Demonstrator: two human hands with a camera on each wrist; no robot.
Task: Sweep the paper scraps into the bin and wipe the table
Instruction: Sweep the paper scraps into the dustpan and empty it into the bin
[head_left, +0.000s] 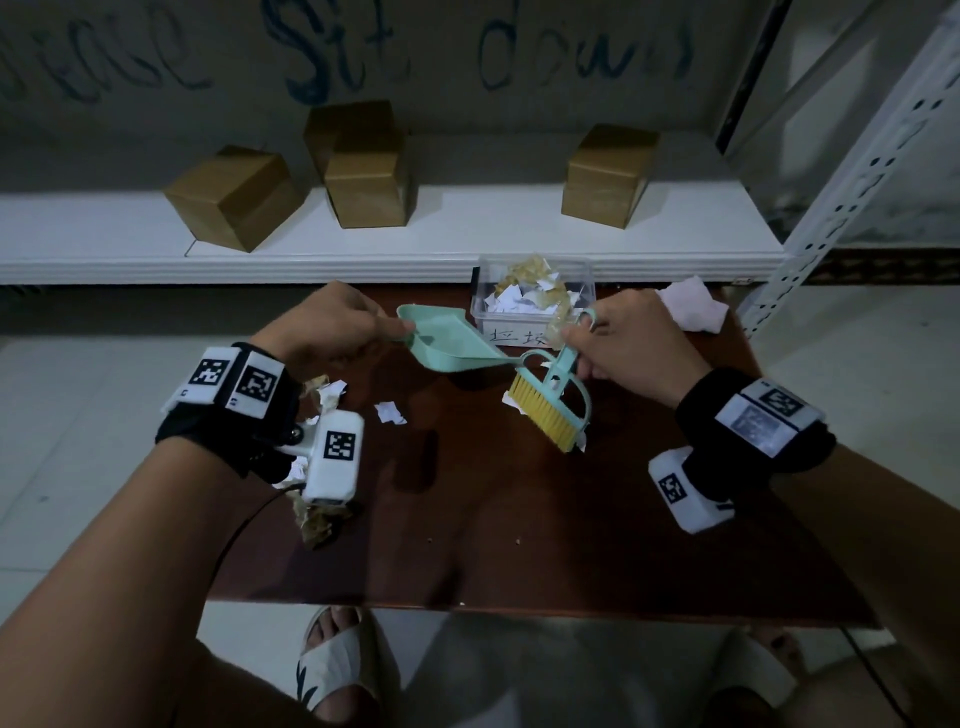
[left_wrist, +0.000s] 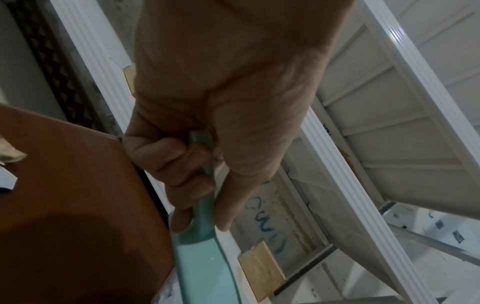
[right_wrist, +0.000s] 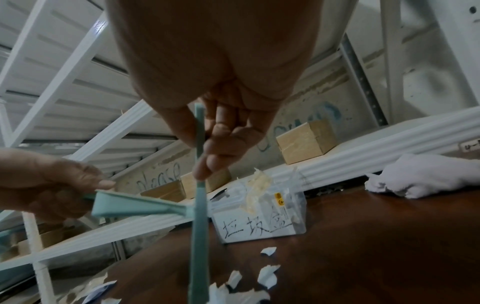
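My left grip (head_left: 332, 325) was curled round the rear rim of the mint dustpan (head_left: 447, 343), held raised above the table (head_left: 519, 519) just left of the bin (head_left: 530, 306). My right grip (head_left: 636, 345) pinched the brush (head_left: 550, 405) by its handle, bristles pointing down toward the table, brush touching the dustpan's front end. The bin stood at the table's far edge, scraps inside. Loose paper scraps (head_left: 389, 413) lay mid-table and near the left edge. A white cloth (head_left: 691, 309) sat crumpled at the far right corner.
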